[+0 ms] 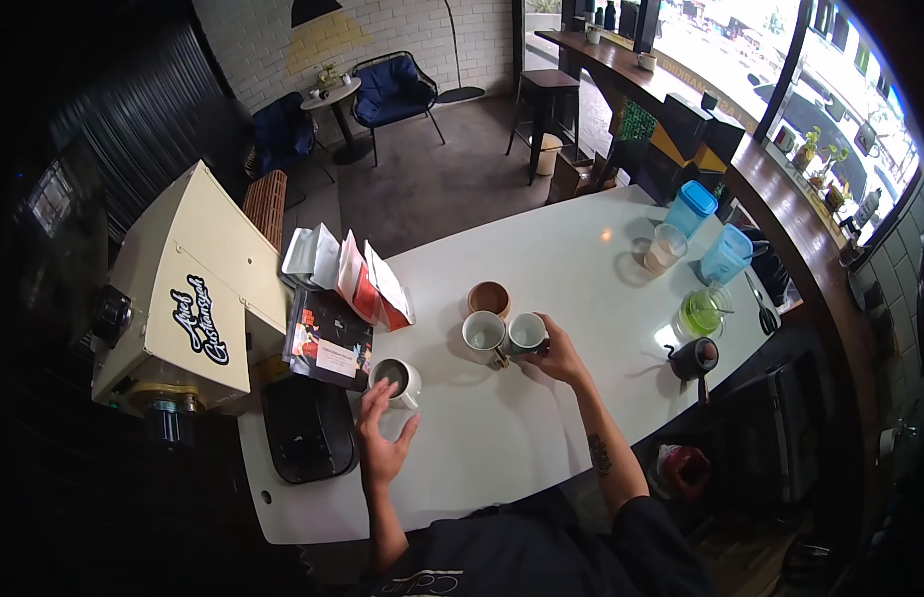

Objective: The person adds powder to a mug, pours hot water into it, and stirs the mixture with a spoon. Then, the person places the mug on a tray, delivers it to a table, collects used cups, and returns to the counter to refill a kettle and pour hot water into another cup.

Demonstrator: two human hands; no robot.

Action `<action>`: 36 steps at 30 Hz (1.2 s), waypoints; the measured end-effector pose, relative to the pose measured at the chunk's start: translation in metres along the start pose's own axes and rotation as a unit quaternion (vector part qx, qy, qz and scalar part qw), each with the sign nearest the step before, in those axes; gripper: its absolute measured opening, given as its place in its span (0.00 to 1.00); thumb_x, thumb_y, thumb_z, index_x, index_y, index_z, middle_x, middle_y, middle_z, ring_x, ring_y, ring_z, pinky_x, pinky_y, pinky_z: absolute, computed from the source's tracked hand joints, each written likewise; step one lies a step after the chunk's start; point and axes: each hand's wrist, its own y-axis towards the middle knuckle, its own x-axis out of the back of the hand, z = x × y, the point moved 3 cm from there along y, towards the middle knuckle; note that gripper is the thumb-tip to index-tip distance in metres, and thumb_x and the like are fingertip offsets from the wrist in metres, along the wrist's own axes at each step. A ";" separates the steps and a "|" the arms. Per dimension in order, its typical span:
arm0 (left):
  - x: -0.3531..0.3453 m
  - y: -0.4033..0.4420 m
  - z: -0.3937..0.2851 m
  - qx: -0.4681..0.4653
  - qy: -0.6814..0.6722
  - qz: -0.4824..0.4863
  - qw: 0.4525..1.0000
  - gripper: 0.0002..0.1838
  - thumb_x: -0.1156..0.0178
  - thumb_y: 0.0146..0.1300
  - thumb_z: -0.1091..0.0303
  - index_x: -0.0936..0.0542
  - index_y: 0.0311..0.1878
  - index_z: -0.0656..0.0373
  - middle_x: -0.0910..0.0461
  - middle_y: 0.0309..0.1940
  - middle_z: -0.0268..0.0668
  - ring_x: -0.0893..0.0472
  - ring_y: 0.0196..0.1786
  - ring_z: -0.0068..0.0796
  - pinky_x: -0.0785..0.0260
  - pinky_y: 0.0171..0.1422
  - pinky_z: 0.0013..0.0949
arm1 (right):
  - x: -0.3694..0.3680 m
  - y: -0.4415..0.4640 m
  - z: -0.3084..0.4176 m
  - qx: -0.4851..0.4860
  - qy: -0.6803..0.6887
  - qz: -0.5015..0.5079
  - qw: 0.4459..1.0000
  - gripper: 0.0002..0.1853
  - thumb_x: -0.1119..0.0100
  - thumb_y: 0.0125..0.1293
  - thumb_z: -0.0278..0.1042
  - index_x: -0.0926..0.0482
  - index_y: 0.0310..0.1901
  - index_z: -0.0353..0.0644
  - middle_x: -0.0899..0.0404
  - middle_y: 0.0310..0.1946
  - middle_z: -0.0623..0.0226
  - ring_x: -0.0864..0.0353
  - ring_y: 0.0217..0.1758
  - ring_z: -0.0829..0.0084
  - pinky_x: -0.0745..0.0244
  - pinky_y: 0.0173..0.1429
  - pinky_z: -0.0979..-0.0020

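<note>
My right hand (558,356) is closed around the side of a small pale cup (527,332). Close against that cup stands a white mug (483,332), its handle toward me. A round brown cup (489,298) is just behind them. On the left, my left hand (384,450) has its fingers stretched out, the tips over the near edge of another white mug (410,388) with something dark inside. Whether the fingertips touch this mug, I cannot tell.
A cream machine (198,298) and a black tray-like base (308,428) stand left, beside upright bags (358,284) and a dark printed packet (328,338). At the table's right are blue-lidded containers (692,207), a green container (701,313) and a black kettle (693,359).
</note>
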 end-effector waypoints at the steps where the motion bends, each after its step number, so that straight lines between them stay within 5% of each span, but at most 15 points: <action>1: -0.007 -0.001 -0.004 0.001 -0.001 0.002 1.000 0.30 0.27 0.53 0.73 0.23 0.61 0.60 0.25 0.61 0.46 0.23 0.63 0.44 0.29 0.67 0.42 | 0.003 -0.003 -0.001 -0.004 0.025 -0.011 1.000 0.39 0.25 0.49 0.21 0.32 0.64 0.40 0.19 0.47 0.64 0.18 0.39 0.75 0.22 0.42 0.71; 7: -0.066 0.000 -0.023 0.017 -0.163 0.112 0.980 0.22 0.31 0.60 0.75 0.22 0.58 0.62 0.18 0.51 0.43 0.16 0.52 0.35 0.23 0.59 0.36 | 0.050 -0.036 -0.011 -0.047 0.014 -0.080 0.996 0.37 0.25 0.49 0.19 0.31 0.62 0.39 0.18 0.45 0.64 0.18 0.41 0.76 0.22 0.42 0.72; 9: -0.082 0.001 -0.032 0.008 -0.176 0.148 0.973 0.21 0.31 0.60 0.75 0.21 0.58 0.62 0.18 0.51 0.44 0.16 0.52 0.34 0.23 0.59 0.36 | 0.076 -0.051 -0.019 -0.065 0.035 -0.117 0.990 0.37 0.23 0.49 0.24 0.31 0.62 0.36 0.18 0.49 0.56 0.16 0.52 0.65 0.19 0.52 0.66; 17: -0.155 -0.011 -0.062 0.043 -0.248 0.295 0.922 0.23 0.31 0.61 0.75 0.23 0.60 0.61 0.20 0.56 0.42 0.18 0.58 0.36 0.26 0.65 0.38 | 0.122 -0.114 -0.056 -0.129 0.034 -0.240 0.961 0.41 0.30 0.55 0.22 0.39 0.70 0.38 0.27 0.61 0.49 0.14 0.46 0.65 0.16 0.47 0.65; 22: -0.203 -0.018 -0.080 0.078 -0.274 0.346 0.894 0.34 0.30 0.59 0.78 0.33 0.68 0.63 0.29 0.65 0.46 0.26 0.68 0.40 0.32 0.72 0.42 | 0.169 -0.175 -0.038 -0.160 0.087 -0.213 0.960 0.13 0.35 0.64 0.27 0.20 0.48 0.30 0.16 0.41 0.57 0.13 0.38 0.70 0.16 0.41 0.71; 25: -0.234 -0.012 -0.086 0.098 -0.284 0.348 0.888 0.43 0.28 0.56 0.77 0.40 0.73 0.62 0.36 0.70 0.50 0.33 0.72 0.44 0.36 0.75 0.46 | 0.208 -0.210 -0.020 -0.158 0.042 -0.267 0.950 0.13 0.37 0.65 0.26 0.21 0.49 0.31 0.16 0.42 0.56 0.13 0.37 0.68 0.18 0.40 0.68; 29: -0.276 0.009 -0.089 0.078 -0.259 0.300 0.915 0.52 0.22 0.52 0.70 0.45 0.76 0.60 0.38 0.72 0.50 0.36 0.75 0.46 0.38 0.75 0.50 | 0.252 -0.233 -0.016 -0.135 -0.138 -0.349 0.917 0.14 0.38 0.66 0.24 0.22 0.53 0.33 0.19 0.34 0.62 0.17 0.34 0.76 0.22 0.38 0.72; 31: -0.299 0.022 -0.089 0.090 -0.248 0.295 0.918 0.55 0.20 0.49 0.67 0.45 0.76 0.60 0.39 0.72 0.51 0.37 0.75 0.46 0.39 0.76 0.48 | 0.262 -0.236 -0.005 -0.138 -0.238 -0.424 0.863 0.20 0.38 0.63 0.24 0.24 0.57 0.34 0.22 0.36 0.52 0.20 0.34 0.55 0.25 0.41 0.57; 34: -0.332 0.041 -0.098 0.006 -0.226 0.251 0.941 0.52 0.20 0.49 0.65 0.41 0.73 0.61 0.33 0.69 0.52 0.31 0.71 0.42 0.36 0.74 0.41 | 0.257 -0.228 -0.012 -0.200 -0.205 -0.367 0.885 0.31 0.35 0.65 0.34 0.32 0.69 0.42 0.24 0.33 0.53 0.22 0.32 0.56 0.27 0.39 0.57; 36: -0.351 0.049 -0.103 0.034 -0.211 0.252 0.944 0.49 0.20 0.50 0.65 0.39 0.72 0.61 0.30 0.66 0.51 0.28 0.68 0.41 0.33 0.71 0.41 | 0.250 -0.216 -0.020 -0.232 -0.146 -0.322 0.906 0.37 0.34 0.65 0.41 0.38 0.74 0.48 0.25 0.32 0.53 0.22 0.32 0.57 0.26 0.40 0.58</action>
